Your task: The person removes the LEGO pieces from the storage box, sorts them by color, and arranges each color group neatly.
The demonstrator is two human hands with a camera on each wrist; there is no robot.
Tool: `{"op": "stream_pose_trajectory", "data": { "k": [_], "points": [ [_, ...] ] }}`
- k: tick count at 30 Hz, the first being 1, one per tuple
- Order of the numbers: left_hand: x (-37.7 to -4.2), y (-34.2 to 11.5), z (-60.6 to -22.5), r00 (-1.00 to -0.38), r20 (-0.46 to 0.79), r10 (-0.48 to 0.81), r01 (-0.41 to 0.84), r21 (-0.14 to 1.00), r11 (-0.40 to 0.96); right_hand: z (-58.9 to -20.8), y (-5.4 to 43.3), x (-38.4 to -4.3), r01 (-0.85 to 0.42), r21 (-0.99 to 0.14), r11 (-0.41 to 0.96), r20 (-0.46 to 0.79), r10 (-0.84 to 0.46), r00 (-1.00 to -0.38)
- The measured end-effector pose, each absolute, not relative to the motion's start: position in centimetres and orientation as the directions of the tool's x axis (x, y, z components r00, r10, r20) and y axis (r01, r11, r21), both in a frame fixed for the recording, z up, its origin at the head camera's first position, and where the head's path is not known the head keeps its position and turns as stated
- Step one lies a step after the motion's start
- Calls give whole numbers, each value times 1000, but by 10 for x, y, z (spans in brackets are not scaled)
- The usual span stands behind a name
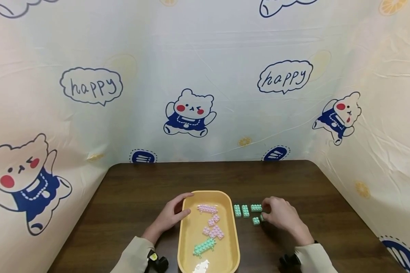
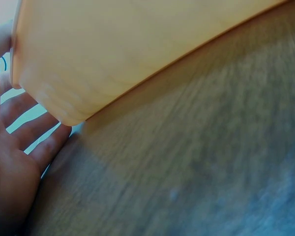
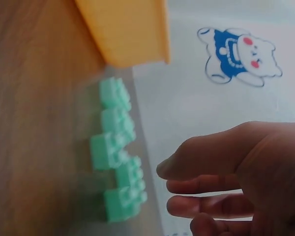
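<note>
A yellow tray (image 1: pixel 235 242) holds pink toy building bricks (image 1: pixel 207 209) and a mint-green brick piece (image 1: pixel 204 247). My left hand (image 1: pixel 173 212) grips the tray's left side near its far corner, thumb over the rim. In the left wrist view, its fingers (image 2: pixel 32 127) lie along the tray's outer wall (image 2: pixel 88 54). Right of the tray, several mint-green bricks (image 1: pixel 245 211) lie on the table. Over the rightmost ones is my right hand (image 1: pixel 283 213), partly hiding a small brick (image 1: pixel 262 217). The right wrist view shows nothing between its thumb (image 3: pixel 201 157) and fingers, apart from the green bricks (image 3: pixel 119 203).
The dark wooden table (image 1: pixel 150 178) has rounded far corners. Behind it and at both sides hangs a pale curtain (image 1: pixel 232 113) printed with bears and the word happy. Black wrist straps with cameras (image 1: pixel 162 264) sit at both sleeves.
</note>
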State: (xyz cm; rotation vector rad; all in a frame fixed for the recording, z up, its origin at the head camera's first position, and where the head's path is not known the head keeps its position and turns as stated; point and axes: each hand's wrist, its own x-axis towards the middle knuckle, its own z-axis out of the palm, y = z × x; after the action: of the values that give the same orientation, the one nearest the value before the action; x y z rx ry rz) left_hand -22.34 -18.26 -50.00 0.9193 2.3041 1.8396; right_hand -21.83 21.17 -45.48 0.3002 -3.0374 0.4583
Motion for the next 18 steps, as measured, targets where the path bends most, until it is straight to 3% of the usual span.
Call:
{"op": "stream_pose_trajectory", "data": {
  "k": [10,18],
  "points": [
    [-224,-184,-501,-818,317,481,419,900,119,-434,174,-226,-351,-343,871,205,-295,-933],
    [-222,-184,-498,-823,303,480,409,903,133,-428,142,-229,-524,-342,780,311,-432,-847]
  ]
}}
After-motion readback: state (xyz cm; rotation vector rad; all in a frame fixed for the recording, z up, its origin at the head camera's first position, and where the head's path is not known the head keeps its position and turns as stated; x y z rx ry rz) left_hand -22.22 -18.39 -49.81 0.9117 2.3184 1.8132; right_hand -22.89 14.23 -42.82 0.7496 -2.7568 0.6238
